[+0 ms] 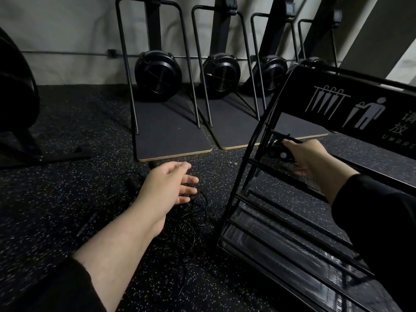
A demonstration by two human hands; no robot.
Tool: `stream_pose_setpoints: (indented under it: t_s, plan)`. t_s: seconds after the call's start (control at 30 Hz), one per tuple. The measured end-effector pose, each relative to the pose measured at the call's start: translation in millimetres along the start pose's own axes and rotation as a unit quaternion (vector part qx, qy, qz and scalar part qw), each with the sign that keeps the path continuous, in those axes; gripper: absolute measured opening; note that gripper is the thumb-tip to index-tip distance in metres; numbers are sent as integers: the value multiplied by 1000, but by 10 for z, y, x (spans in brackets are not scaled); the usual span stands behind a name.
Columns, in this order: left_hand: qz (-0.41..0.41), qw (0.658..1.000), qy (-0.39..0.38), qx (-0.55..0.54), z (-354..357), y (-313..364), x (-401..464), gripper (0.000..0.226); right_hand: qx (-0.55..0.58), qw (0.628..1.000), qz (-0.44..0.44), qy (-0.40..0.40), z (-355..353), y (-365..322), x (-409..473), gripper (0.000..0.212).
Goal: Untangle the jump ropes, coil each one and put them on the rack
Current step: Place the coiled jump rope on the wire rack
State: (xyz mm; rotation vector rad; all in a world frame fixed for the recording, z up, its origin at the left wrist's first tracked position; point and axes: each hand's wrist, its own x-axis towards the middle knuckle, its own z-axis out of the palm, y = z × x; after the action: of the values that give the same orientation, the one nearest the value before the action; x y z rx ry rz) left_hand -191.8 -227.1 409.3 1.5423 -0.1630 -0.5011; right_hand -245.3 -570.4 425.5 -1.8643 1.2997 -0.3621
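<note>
A tangle of thin black jump ropes [191, 218] lies on the speckled floor left of the black metal rack [247, 152]. One black handle [86, 224] lies apart at the left, another [130, 182] sits by my wrist. My left hand [171, 184] hovers over the tangle with straight, spread fingers and holds nothing. My right hand [308, 157] reaches into the rack's upper mesh shelf, fingers curled round a coiled black rope [280, 152] that rests there.
Three black ski-type machines [157, 76] with flat dark base boards [171, 134] stand along the wall behind. A large dark machine [15, 113] sits at far left. The rack carries an umbrella sign panel [351, 106] and lower mesh shelves [288, 242].
</note>
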Motion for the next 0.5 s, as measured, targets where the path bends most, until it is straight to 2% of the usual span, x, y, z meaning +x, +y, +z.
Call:
stream_pose_setpoints:
  t_s: [0.17,0.4,0.5]
  plan:
    - [-3,1000,2,-4,-4,-1,5,20,-9,1000,-4,-10,-6,-2,-26,63]
    - [-3,1000,3,-5,-11,-20,-12,22,-53,998,13,13,-41,-10,-48,103]
    - [-5,1000,5,-4,-20,-32,-10,23,-66,998,6,8,-61,-8,-27,102]
